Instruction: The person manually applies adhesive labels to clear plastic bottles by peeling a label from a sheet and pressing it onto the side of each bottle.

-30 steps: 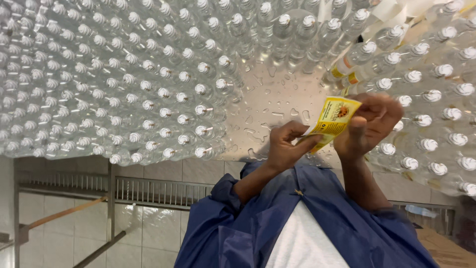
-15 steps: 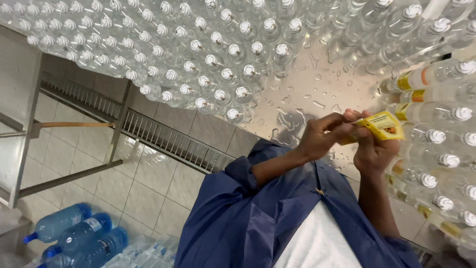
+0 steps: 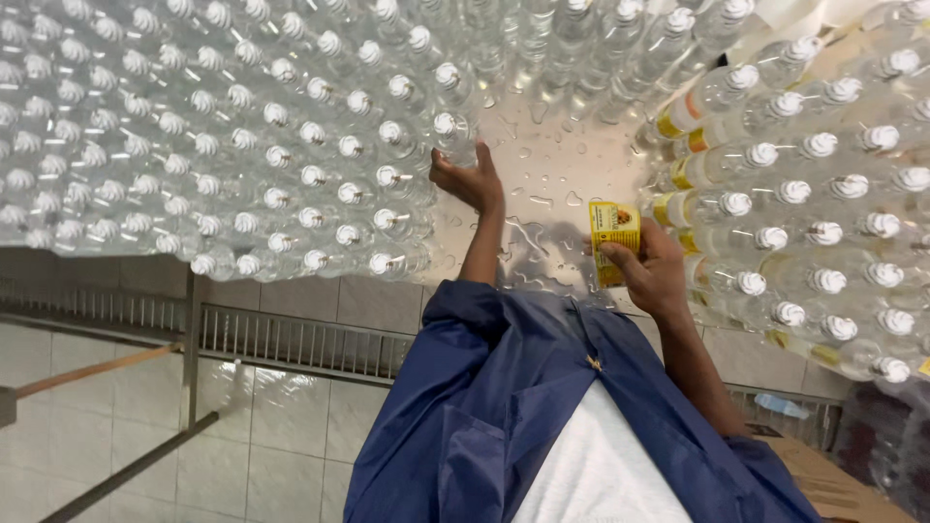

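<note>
So a second ago both hands were fiddling together with the yellow label pack (image 3: 613,232) right in front of the chest, and now they're splitting up. The left hand (image 3: 468,181) is letting go of it and stretching out across the wet metal desk (image 3: 552,174) toward the big crowd of plain clear bottles (image 3: 194,145). It's sitting right up against the nearest capped bottle (image 3: 448,126) at the edge of that crowd.

The view of that hand is mostly the back of it, so I honestly can't tell if its fingers are wrapping the bottle or just touching it.

The right hand (image 3: 654,276) is staying back and is now holding the pack alone. Its fingers (image 3: 635,254) are pinching closed around the lower part, with the pack standing upright just above the desk. Could be one label or a thin stack, hard to say.

Just beside that hand, on the right, the bottles already wearing yellow bands (image 3: 717,165) are lying in rows with their white caps pointing toward the camera.

My read is that the two-handed label fiddling is over for now and the work is shifting to the bare bottles, with the label waiting in the right hand. The blue coat (image 3: 504,407) is filling the bottom of the view.
</note>
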